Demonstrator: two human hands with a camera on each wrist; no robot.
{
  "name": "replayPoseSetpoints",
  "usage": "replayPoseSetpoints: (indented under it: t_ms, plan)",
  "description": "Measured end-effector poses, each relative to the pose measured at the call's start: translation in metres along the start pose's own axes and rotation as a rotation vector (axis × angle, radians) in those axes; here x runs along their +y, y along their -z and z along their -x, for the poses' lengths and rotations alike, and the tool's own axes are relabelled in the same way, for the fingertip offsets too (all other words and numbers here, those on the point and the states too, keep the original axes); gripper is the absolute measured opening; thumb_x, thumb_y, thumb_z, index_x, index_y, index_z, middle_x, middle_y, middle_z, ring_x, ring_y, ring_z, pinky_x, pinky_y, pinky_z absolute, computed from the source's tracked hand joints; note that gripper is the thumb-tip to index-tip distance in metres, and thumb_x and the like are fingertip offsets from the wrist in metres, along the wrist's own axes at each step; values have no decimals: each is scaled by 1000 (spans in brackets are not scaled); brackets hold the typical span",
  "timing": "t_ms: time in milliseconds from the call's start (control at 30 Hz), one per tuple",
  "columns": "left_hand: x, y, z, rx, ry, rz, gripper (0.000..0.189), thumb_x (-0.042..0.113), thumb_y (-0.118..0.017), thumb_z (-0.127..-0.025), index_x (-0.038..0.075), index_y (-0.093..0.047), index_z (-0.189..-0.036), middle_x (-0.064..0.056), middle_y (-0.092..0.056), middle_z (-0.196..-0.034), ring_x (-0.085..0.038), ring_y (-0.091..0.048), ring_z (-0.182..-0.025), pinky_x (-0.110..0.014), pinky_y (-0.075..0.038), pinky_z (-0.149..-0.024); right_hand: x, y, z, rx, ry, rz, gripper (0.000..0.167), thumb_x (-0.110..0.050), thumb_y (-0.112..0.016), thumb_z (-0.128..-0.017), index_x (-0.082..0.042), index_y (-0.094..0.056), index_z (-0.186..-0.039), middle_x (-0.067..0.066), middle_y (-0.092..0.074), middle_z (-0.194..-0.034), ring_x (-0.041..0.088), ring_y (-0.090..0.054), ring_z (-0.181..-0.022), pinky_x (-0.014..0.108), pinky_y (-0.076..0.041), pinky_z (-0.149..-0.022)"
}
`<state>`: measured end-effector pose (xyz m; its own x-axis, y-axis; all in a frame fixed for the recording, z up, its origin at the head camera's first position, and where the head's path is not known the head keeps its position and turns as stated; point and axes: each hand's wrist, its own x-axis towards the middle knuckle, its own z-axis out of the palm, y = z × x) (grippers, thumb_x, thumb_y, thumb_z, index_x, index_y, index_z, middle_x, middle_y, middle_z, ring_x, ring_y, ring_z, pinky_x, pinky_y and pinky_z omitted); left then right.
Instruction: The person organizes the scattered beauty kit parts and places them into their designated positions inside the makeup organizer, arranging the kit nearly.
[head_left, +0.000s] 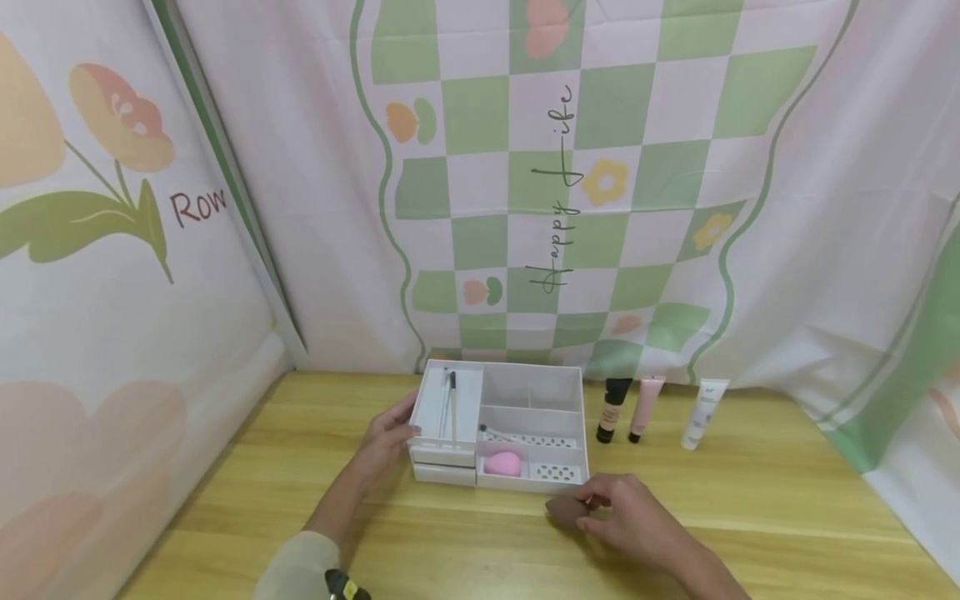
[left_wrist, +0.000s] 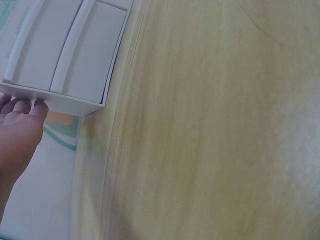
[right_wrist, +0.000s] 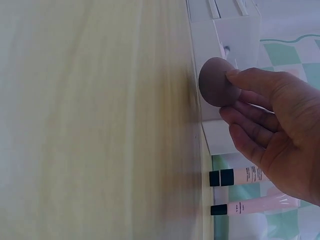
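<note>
Held the brown sponge (head_left: 566, 510) just in front of the box (head_left: 555, 387), near the right front corner. Could not tell of any contact between sponge and bench (head_left: 450, 550). Pinched it in the right grip (head_left: 637, 517) between thumb and fingertips, parted only by the sponge's width, remaining fingers loosely bent. Had the box's front wall in the way, between brown sponge and compartments. Touched the box's left side with the left grip (head_left: 386, 437), fingers loosely bent and not closed around anything.

Saw the pink sponge (head_left: 502, 463) filling much of a front compartment, beside a compartment with a perforated floor. Noted a short brush (head_left: 498, 435) slanting in the compartment behind. Found long brushes (head_left: 453, 404) lying on the box's left top, above two drawers (head_left: 444, 465).

Spotted the beige tube (head_left: 611, 410) and the pink tube (head_left: 645, 408) close together to the right of the box, both upright on dark caps. Noticed the white tube (head_left: 703, 415) farther right, also upright. Saw the checked cloth (head_left: 480, 242) hanging behind everything.
</note>
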<state>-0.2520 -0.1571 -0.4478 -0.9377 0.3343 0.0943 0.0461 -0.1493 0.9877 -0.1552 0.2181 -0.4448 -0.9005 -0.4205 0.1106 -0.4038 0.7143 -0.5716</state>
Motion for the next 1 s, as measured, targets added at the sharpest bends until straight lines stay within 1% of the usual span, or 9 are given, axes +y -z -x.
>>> replayPoseSetpoints:
  t_ms: [200,333,467,633,800,1000]
  plan:
    - [0,0,-1,-1,0,6,74,-5,-48,-92,-4,-18,-159,-21,-10,-171,-38,-13,-159,-31,-30,-123,-1,3,0,35,30,-9,24,-15,-80,-81,-10,-76,-104,1,-77,-101,5,-70,-88,23,-64,-77]
    - [1,0,0,-5,1,8,74,-5,-48,-92,-4,-18,-159,-21,-9,-171,-38,-12,-159,-30,-31,-122,-2,5,0,35,32,-20,23,-16,-80,-82,-11,-76,-104,0,-77,-101,4,-69,-88,25,-65,-77]
    - [1,0,0,-5,4,3,74,-5,-48,-91,-4,-18,-159,-21,-8,-171,-39,-11,-159,-28,-33,-121,-4,6,0,33,31,-23,22,-18,-81,-81,-12,-76,-102,0,-77,-100,5,-69,-86,30,-65,-76]
    - [0,0,0,-1,6,-3,73,-6,-48,-91,-4,-19,-159,-22,-9,-171,-39,-12,-159,-31,-31,-123,-4,8,0,40,29,-21,21,-19,-81,-81,-13,-76,-100,-1,-77,-99,6,-69,-85,34,-66,-77]
    - [0,0,0,11,12,4,74,-5,-48,-91,-3,-19,-159,-20,-10,-171,-38,-13,-159,-33,-30,-123,-6,10,-2,57,35,-14,19,-18,-81,-81,-15,-76,-99,-3,-76,-99,4,-68,-85,32,-65,-77]
    - [0,0,-1,25,22,2,73,-6,-49,-91,-2,-21,-159,-20,-12,-171,-38,-15,-159,-35,-30,-123,-8,13,-4,81,39,1,19,-17,-81,-81,-15,-77,-99,-3,-77,-97,3,-67,-84,28,-64,-76]
